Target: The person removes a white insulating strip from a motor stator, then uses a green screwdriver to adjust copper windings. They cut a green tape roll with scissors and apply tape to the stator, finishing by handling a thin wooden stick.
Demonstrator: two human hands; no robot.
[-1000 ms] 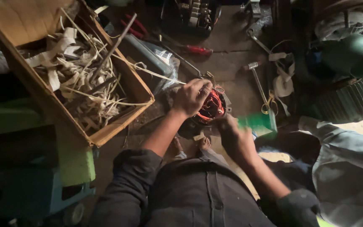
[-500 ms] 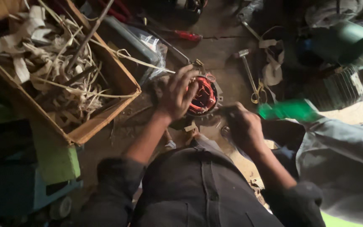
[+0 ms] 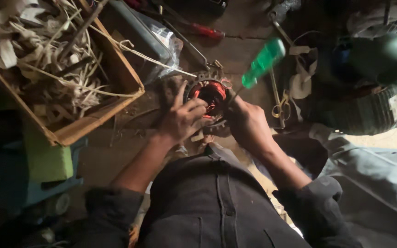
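Copper-wound motor stator sat on the cluttered floor directly in front of the person, caught between both hands. The left hand lay on its near-left rim, fingers curled and pressed against the metal housing, thumb raised toward the opening, so that grip was closed on the stator and steadied it. The right hand was wrapped tight around the lower part of a green-handled screwdriver, whose handle stuck up and away to the right while the shaft angled down into the stator's right side; the tip was hidden inside the windings. So the stator lay just ahead of and between the two grips, touching the left one.

A slip looked the likeliest trouble: with the shaft levering beside the reddish coils, it could scrape their coating or jab the left fingers, which rested close to the opening. Further out, a wooden crate of pale strips stood to the left, a red-handled screwdriver beyond, and scissors to the right.
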